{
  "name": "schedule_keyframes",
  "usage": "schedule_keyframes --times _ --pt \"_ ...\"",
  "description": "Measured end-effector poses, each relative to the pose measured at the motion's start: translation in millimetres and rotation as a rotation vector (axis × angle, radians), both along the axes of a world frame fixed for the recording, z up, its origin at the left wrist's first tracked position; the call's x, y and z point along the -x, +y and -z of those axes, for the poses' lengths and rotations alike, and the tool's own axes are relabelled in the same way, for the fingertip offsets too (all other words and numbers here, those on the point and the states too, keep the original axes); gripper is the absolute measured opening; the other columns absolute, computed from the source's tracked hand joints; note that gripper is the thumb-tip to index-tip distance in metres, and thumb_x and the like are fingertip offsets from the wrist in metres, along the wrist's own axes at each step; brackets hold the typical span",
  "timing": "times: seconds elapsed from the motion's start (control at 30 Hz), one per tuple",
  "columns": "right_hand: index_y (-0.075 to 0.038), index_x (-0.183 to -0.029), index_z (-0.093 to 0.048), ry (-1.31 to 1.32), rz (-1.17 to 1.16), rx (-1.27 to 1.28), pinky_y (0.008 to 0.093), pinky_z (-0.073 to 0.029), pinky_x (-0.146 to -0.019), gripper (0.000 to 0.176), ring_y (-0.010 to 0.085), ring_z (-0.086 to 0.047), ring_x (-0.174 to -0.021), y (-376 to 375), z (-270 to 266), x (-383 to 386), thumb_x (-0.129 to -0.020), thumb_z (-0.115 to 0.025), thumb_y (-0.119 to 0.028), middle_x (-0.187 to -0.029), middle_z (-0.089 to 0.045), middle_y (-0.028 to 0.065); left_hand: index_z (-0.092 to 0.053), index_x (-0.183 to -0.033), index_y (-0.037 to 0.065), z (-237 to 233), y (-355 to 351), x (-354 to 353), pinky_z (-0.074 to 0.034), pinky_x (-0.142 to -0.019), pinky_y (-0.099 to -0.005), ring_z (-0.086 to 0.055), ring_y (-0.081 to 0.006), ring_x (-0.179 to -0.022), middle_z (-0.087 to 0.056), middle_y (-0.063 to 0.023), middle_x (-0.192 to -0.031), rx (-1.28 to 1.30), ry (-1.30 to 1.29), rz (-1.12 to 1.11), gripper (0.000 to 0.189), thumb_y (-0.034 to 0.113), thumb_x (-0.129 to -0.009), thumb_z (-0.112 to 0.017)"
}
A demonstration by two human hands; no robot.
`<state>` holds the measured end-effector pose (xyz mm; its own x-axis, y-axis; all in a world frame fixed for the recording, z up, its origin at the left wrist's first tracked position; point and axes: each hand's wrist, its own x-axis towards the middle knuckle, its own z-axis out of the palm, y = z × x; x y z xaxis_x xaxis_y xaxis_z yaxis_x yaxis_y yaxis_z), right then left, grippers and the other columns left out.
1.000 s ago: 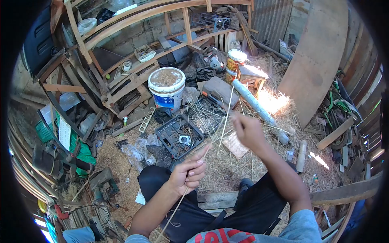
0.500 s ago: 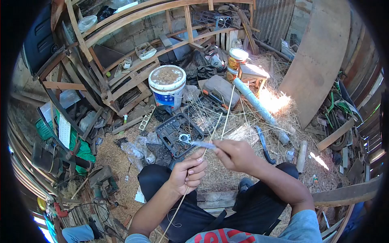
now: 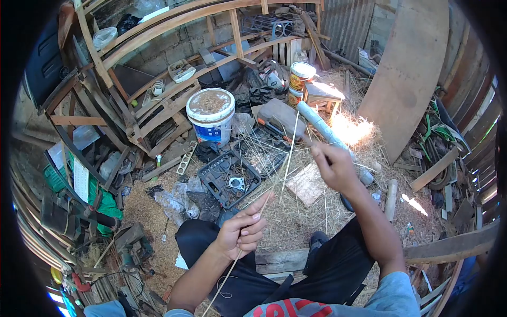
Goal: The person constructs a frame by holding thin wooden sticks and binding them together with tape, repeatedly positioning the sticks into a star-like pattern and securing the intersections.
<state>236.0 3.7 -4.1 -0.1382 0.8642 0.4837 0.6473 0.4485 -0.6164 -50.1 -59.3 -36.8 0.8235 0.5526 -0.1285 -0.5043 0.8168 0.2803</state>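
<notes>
My left hand (image 3: pixel 243 232) is closed around a thin pale strip (image 3: pixel 224 281), which looks like bamboo or cane. The index finger points forward along it. One end of the strip runs down over my left thigh; the other extends past my fingers toward the straw-covered floor. In my right hand (image 3: pixel 337 168), raised to the right and apart from the strip, is a knife whose blade (image 3: pixel 306 139) is blurred. Another pale strip (image 3: pixel 290 156) stands out beyond my hands, left of the knife.
An open tool case (image 3: pixel 230 177) and a white bucket (image 3: pixel 211 119) lie ahead. A grey pipe (image 3: pixel 323 127) slants near a small stool (image 3: pixel 324 92). Wooden framing (image 3: pixel 174 33) curves behind. A flat board (image 3: pixel 303 185) rests on straw. At right leans a tall brown sheet (image 3: pixel 406 79).
My right hand has moved with the knife away from the left hand, up and to the right. My left hand has shifted slightly down-left, still gripping the strip.
</notes>
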Motion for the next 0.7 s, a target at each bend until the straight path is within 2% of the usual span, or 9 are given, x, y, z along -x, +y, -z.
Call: schedule_keyframes --times 0.17,0.27,0.33,0.4,0.5,0.6,0.63,0.7 --pt "-0.005 -0.106 -0.067 -0.097 -0.319 -0.136 0.0377 -0.052 -0.054 0.022 0.0281 -0.063 -0.056 -32.3 20.9 45.0 -0.094 -0.057 -0.021 -0.071 -0.065 0.0136 -0.022 -0.154 0.026 4.6 2.3 -1.8 -0.019 -0.035 -0.0170 -0.022 -0.0040 -0.043 -0.032 0.0018 -0.063 0.100 -0.094 -0.007 0.058 0.006 -0.101 -0.033" --pt "-0.007 -0.104 -0.068 -0.140 -0.228 -0.169 0.0392 -0.054 -0.054 0.020 0.0279 -0.063 -0.057 -30.6 27.4 48.4 -0.095 -0.056 -0.021 -0.070 -0.066 0.0109 -0.019 -0.155 0.025 8.0 0.8 -1.0 -0.021 -0.036 -0.0178 -0.023 -0.0052 -0.044 -0.033 0.0001 -0.063 0.162 -0.158 -0.006 0.059 0.005 -0.101 -0.030" --pt "-0.003 -0.105 -0.067 -0.062 -0.124 -0.041 0.0384 -0.050 -0.052 0.024 0.0270 -0.062 -0.056 -17.5 14.9 38.9 -0.096 -0.055 -0.022 -0.069 -0.065 0.0125 -0.021 -0.154 0.025 4.5 0.8 0.2 -0.021 -0.035 -0.0180 -0.024 -0.0053 -0.044 -0.033 -0.0001 -0.063 0.100 -0.161 0.014 0.058 0.005 -0.100 -0.031" --pt "-0.001 -0.107 -0.067 -0.023 -0.012 0.023 0.0373 -0.047 -0.051 0.026 0.0266 -0.061 -0.054 -3.2 12.5 21.5 -0.097 -0.054 -0.023 -0.067 -0.064 0.0128 -0.024 -0.153 0.021 4.5 -0.3 0.6 -0.022 -0.035 -0.0183 -0.025 -0.0053 -0.044 -0.034 -0.0002 -0.063 0.075 -0.138 0.000 0.056 0.005 -0.100 -0.032" --pt "0.002 -0.104 -0.066 0.054 0.032 0.003 0.0349 -0.044 -0.051 0.026 0.0231 -0.059 -0.052 -4.0 5.1 17.3 -0.098 -0.054 -0.020 -0.061 -0.059 0.0117 -0.028 -0.151 0.015 5.9 3.9 -0.8 -0.022 -0.035 -0.0184 -0.026 -0.0052 -0.043 -0.035 -0.0002 -0.064 0.052 -0.083 -0.052 0.051 0.006 -0.100 -0.034" --pt "0.002 -0.105 -0.065 0.158 -0.119 0.028 0.0333 -0.043 -0.052 0.022 0.0193 -0.056 -0.052 -17.6 8.8 35.5 -0.097 -0.055 -0.016 -0.059 -0.055 0.0099 -0.031 -0.149 0.010 5.0 6.9 -3.7 -0.023 -0.035 -0.0179 -0.028 -0.0051 -0.044 -0.037 -0.0002 -0.065 -0.011 0.083 -0.145 0.049 0.007 -0.100 -0.037" --pt "0.001 -0.114 -0.060 0.178 -0.155 -0.002 0.0328 -0.042 -0.052 0.023 0.0165 -0.054 -0.051 -21.8 7.7 43.6 -0.097 -0.055 -0.015 -0.059 -0.054 0.0093 -0.032 -0.148 0.009 4.1 7.6 -4.2 -0.024 -0.035 -0.0177 -0.028 -0.0050 -0.044 -0.038 -0.0002 -0.065 -0.042 0.160 -0.174 0.048 0.008 -0.100 -0.037" --pt "0.001 -0.119 -0.057 0.227 -0.209 0.167 0.0326 -0.041 -0.052 0.027 0.0161 -0.053 -0.052 -29.9 4.3 49.9 -0.098 -0.055 -0.016 -0.061 -0.054 0.0092 -0.034 -0.147 0.010 2.9 8.2 -6.6 -0.025 -0.035 -0.0173 -0.030 -0.0049 -0.045 -0.041 -0.0005 -0.067 -0.058 0.264 -0.195 0.048 0.009 -0.100 -0.040"
